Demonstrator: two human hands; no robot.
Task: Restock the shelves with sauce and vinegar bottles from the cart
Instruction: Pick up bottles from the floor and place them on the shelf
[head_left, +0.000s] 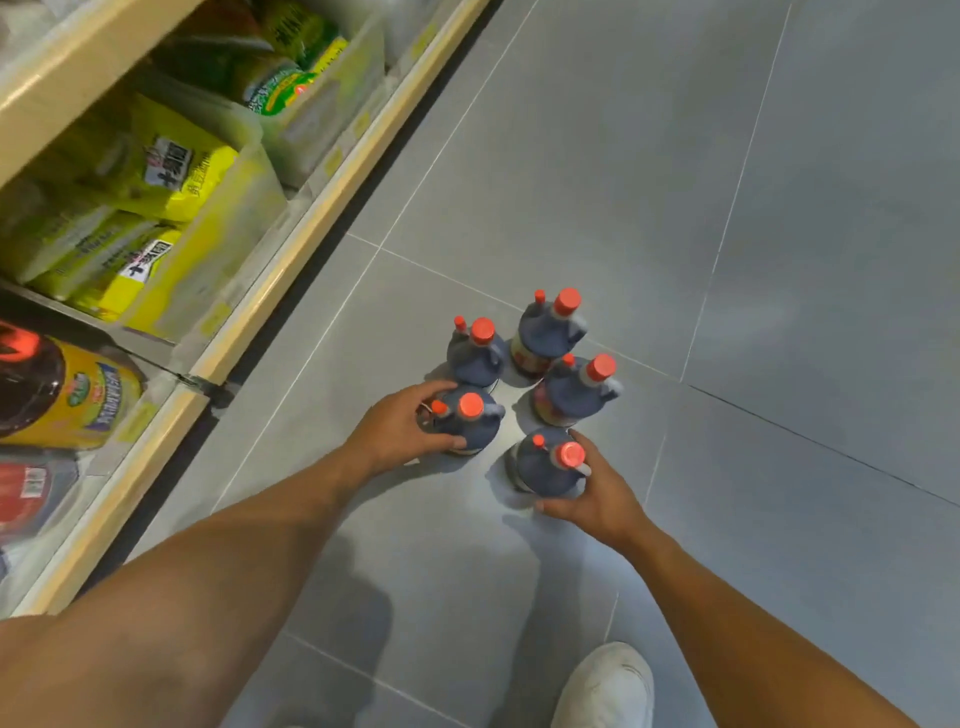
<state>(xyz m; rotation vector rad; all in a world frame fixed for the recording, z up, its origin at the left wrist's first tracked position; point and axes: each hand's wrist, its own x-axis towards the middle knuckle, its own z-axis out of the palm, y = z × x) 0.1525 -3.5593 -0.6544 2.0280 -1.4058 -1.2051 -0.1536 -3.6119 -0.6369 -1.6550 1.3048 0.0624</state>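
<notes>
Head view: 5 bottles stand upright in a tight cluster on the floor (753, 218), just out from the shelf (291, 270); no cart in frame. The step in hand looks like a 2-bottle lift to the shelf. Left hand (400, 431) grips the left bottle (480, 434) round its body, one digit curled over the far side, another on the near side, palm against the shelf-facing wall. Right hand (597, 499) grips the right bottle (540, 467) from the outer side, one fingertip up by the shoulder near the cap, another low on the near side. Both grips sit on the body, not the neck. Fingers are spread round each bottle and neither pair meets, so I'd guess the hold is friction only. To do it well, close further round or shift to the neck, since full bottles will likely be heavy and slick. Lift straight up first: the other 3 bottles (475, 358) (545, 332) (569, 395) stand just beside, and a tilt could knock 1 over. Swing left to the shelf only once clear. Shoe (608, 686) is well back, not in the path.
</notes>
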